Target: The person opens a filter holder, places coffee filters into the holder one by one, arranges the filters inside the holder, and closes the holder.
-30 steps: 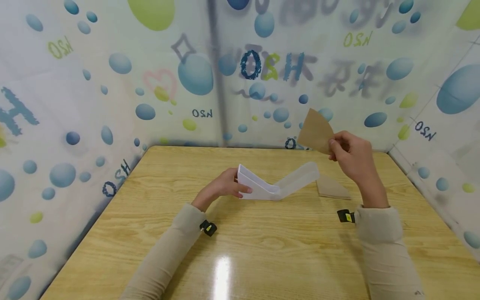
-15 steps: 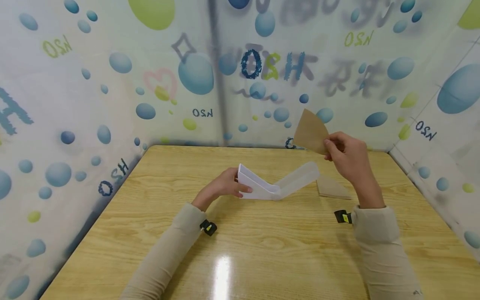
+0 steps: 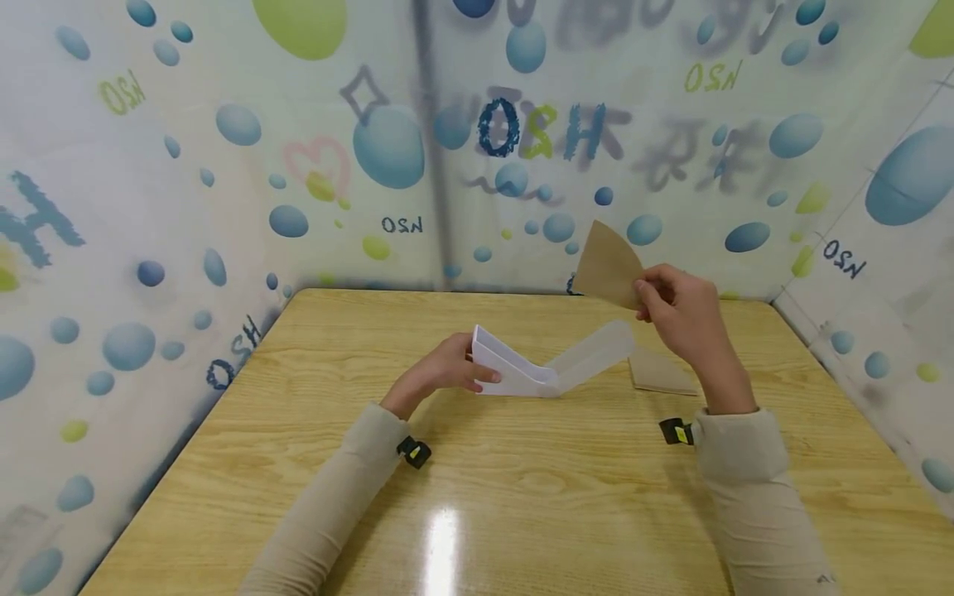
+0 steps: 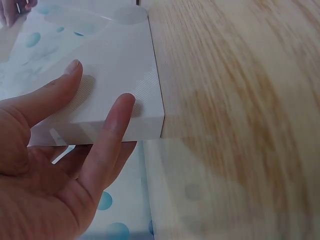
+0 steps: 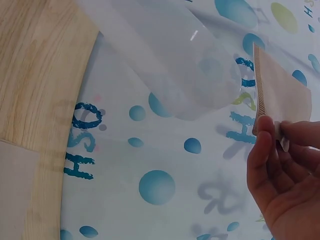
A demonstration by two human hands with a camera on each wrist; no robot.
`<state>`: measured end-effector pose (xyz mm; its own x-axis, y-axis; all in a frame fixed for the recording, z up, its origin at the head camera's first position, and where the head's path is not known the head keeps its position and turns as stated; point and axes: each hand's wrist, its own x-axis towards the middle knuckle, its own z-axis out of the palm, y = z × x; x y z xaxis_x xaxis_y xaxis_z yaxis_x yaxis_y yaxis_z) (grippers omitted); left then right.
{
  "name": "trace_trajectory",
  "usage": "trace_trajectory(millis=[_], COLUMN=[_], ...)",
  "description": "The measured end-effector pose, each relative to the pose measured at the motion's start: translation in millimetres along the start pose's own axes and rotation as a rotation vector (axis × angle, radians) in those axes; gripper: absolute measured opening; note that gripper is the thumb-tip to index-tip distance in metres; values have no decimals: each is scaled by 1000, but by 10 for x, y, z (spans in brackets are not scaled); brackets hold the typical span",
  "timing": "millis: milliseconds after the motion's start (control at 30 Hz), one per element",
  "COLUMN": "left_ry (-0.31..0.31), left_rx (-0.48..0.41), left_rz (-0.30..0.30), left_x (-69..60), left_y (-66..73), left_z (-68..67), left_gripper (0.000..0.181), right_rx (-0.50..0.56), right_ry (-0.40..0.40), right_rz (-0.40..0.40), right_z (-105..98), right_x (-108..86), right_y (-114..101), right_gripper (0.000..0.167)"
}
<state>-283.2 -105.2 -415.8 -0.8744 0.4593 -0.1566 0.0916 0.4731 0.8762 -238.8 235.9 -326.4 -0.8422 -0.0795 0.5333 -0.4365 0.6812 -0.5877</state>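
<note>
Snag risk at the lid (image 3: pixel 596 356)

Right fingers (image 5: pixel 259 155) pinch a paper coffee filter (image 3: pixel 607 266); left fingers (image 4: pixel 116 117) grip a white box (image 3: pixel 513 379), its opened lid below the right fingers. Brushing it could crease the filter; a slack left grip might tip the box.

1. Wood-grain counter (image 3: pixel 559 488) in front of me, yellowish, glossy; white glare streak (image 3: pixel 441 550) at my near side.
2. Pale backdrop (image 3: pixel 465 215) behind the counter's far edge; left panel (image 3: pixel 45 124) and right panel (image 3: pixel 864 124) flank me.
3. Grey vertical band (image 3: pixel 432 124), left of centre.
4. Blue bubbles (image 3: pixel 388 149), green bubbles (image 3: pixel 301 25), mixed sizes.
5. Mirrored blue-green H2O lettering (image 3: pixel 540 130), which I see reversed.
6. Pink heart (image 3: pixel 344 161), grey star outline (image 3: pixel 349 93), both left of the band.
</note>
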Motion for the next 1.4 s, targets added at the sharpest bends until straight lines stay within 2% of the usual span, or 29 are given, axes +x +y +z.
trace_trajectory(millis=[667,1400], left_ry=[-2,2], left_rx=[-10,0], left_rz=[-8,-8], left_x=[0,-9], left_y=[-16,-1], left_z=[-2,-1], left_gripper=[37,40], right_rx=[-5,-15], right_ry=[-43,-84], right_rz=[-20,-44], right_z=[86,217], right_x=[0,-1], right_y=[-5,24], right_gripper=[22,17])
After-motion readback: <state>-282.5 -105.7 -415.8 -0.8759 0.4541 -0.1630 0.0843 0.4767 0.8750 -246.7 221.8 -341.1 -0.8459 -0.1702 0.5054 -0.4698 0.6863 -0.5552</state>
